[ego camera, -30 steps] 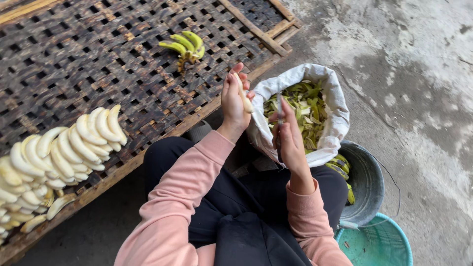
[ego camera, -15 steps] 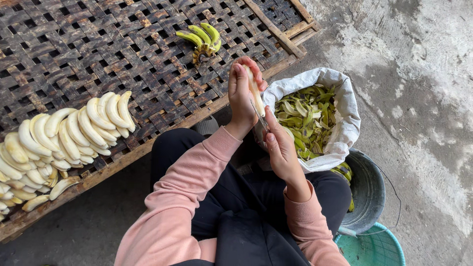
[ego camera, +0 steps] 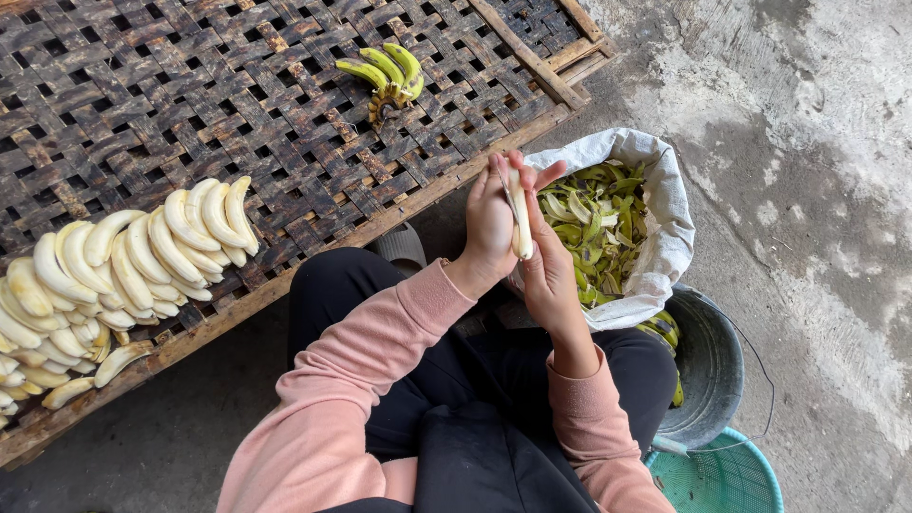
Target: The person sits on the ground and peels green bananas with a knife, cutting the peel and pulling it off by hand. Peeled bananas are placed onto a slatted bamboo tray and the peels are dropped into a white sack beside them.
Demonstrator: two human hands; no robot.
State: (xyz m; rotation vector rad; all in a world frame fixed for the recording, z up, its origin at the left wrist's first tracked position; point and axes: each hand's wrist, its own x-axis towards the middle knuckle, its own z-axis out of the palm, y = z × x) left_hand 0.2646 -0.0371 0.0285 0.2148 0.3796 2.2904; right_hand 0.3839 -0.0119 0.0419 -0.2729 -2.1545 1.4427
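A peeled pale banana (ego camera: pixel 520 217) stands upright between my two hands. My left hand (ego camera: pixel 489 220) grips it from the left and my right hand (ego camera: pixel 551 271) holds it from the right. Both hands hover just left of a white sack (ego camera: pixel 665 242) full of green banana peels (ego camera: pixel 591 218). I sit with pink sleeves and dark trousers.
A woven bamboo rack (ego camera: pixel 247 104) lies in front, with several peeled bananas (ego camera: pixel 123 261) in rows at its left and a small green bunch (ego camera: pixel 385 71) at its far side. A grey bucket (ego camera: pixel 708 366) and a teal basket (ego camera: pixel 727 480) stand at my right on concrete.
My hands have moved slightly left and closer together around the banana. The camera view has shifted, so the sack and rack appear further right.
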